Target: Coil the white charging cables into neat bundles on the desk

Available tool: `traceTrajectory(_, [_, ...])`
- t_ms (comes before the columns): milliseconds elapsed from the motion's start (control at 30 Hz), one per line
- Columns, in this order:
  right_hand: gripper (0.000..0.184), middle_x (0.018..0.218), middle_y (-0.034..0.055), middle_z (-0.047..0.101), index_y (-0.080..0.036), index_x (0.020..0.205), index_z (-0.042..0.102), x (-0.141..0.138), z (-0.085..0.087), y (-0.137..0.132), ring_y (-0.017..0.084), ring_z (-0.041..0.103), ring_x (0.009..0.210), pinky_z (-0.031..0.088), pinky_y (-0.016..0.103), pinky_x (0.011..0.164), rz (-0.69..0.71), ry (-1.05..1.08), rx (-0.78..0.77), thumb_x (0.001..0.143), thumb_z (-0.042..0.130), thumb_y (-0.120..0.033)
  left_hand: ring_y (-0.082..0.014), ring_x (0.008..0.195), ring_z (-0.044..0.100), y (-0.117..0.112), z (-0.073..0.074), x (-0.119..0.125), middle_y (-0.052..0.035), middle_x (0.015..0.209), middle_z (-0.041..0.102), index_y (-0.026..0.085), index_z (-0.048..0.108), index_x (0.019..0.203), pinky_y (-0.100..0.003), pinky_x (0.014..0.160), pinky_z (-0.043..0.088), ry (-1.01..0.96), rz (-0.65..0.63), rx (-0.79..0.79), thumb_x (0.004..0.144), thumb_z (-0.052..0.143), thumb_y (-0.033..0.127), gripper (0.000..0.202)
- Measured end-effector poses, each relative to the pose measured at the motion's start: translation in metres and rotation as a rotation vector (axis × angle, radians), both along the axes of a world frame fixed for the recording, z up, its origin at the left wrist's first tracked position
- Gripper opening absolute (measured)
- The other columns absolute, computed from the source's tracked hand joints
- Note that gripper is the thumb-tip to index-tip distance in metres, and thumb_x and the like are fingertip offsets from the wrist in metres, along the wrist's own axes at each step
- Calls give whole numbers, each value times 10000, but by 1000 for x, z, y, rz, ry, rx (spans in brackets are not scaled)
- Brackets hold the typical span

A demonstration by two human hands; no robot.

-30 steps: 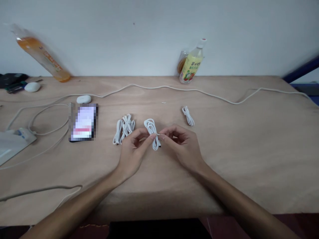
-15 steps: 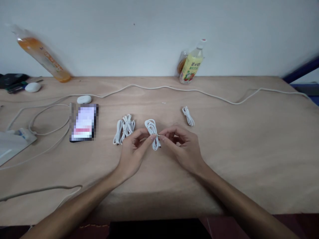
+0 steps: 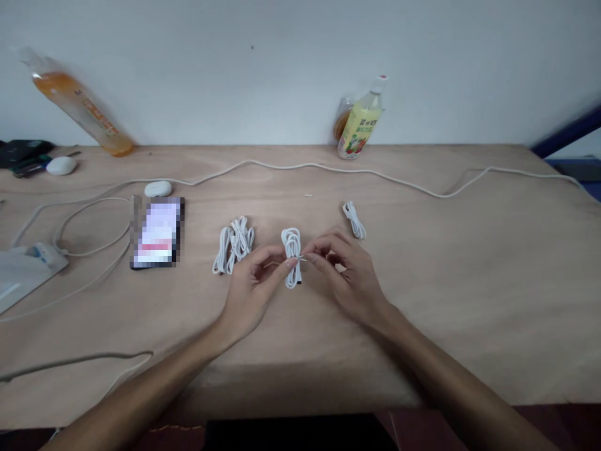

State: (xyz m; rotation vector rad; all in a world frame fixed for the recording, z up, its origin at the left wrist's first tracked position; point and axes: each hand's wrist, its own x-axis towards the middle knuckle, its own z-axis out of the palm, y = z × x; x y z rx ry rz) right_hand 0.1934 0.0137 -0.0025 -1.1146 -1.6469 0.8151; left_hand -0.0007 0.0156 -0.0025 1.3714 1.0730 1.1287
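Note:
Between my hands, a coiled white cable [image 3: 292,240] stands lengthwise over the table, with a dark plug end showing at its lower right. My left hand [image 3: 253,288] is closed, its thumb and fingers pinching the middle of the coil. A thin whitish twist tie [image 3: 303,259] sticks out from the coil's right side. My right hand [image 3: 353,275] is closed too, with its fingertips on the tie. Left of the coil lie several bundled white cables [image 3: 241,237], close to my left fingers. One more bundled cable [image 3: 354,220] lies beyond my right hand.
A phone [image 3: 158,232] and a white earbud-like case [image 3: 158,189] lie to the left. A long white cord [image 3: 310,165] crosses the table's back. Against the wall lean an orange drink bottle [image 3: 84,109] and a yellow-labelled bottle [image 3: 360,128]. A small white scrap [image 3: 308,195] lies mid-table.
The coil has turned more upright and shifted slightly right in my left fingers. The tie's ends now show between the coil and my right fingertips.

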Motion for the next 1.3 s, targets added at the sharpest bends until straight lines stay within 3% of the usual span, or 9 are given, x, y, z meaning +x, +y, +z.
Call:
traceTrajectory(233, [112, 887, 10, 680, -269, 927, 795, 6, 0, 4, 170, 594, 765, 477, 299, 636, -7, 11, -25, 1017, 730, -262, -214, 879, 742, -2, -1, -1, -68, 997, 826, 231, 870, 1043, -329, 771, 602, 1, -36, -48, 905, 813, 319, 173])
traceTrajectory(533, [120, 881, 10, 692, -252, 980, 815, 8, -1, 4, 136, 557, 656, 503, 301, 617, 17, -102, 159, 1046, 725, -206, -182, 791, 671, 0, -3, -3, -51, 916, 778, 235, 888, 1119, -280, 647, 529, 119, -75, 14, 942, 765, 336, 238])
traceTrajectory(733, [155, 906, 7, 692, -240, 1029, 782, 5, -5, 2, 129, 558, 669, 507, 282, 611, 32, -137, 268, 1042, 704, -107, -187, 848, 701, 1, -2, -4, -66, 1016, 834, 206, 870, 1185, -298, 737, 563, 73, -139, -59, 955, 763, 338, 286])
traceTrajectory(900, [154, 922, 9, 694, -238, 1034, 762, 3, -7, 1, 131, 548, 673, 500, 287, 614, 40, -161, 308, 1042, 697, -99, -188, 870, 711, 1, 1, -2, -49, 989, 838, 230, 881, 1167, -303, 789, 573, 78, -167, -46, 959, 752, 338, 268])
traceTrajectory(1100, [153, 909, 9, 688, -232, 1018, 756, -1, -11, -1, 129, 528, 650, 471, 290, 586, 16, -161, 315, 1032, 689, -96, -122, 617, 532, 0, -1, -3, -3, 792, 761, 211, 882, 1196, -224, 539, 457, 95, -184, -88, 952, 760, 373, 317])
traceTrajectory(1300, [145, 869, -13, 671, -244, 1040, 762, -4, -9, -3, 131, 529, 659, 457, 289, 588, -17, -122, 290, 1008, 740, -105, -168, 755, 690, 1, -2, -3, -58, 956, 840, 186, 877, 1188, -276, 688, 604, -3, -190, -139, 973, 760, 404, 327])
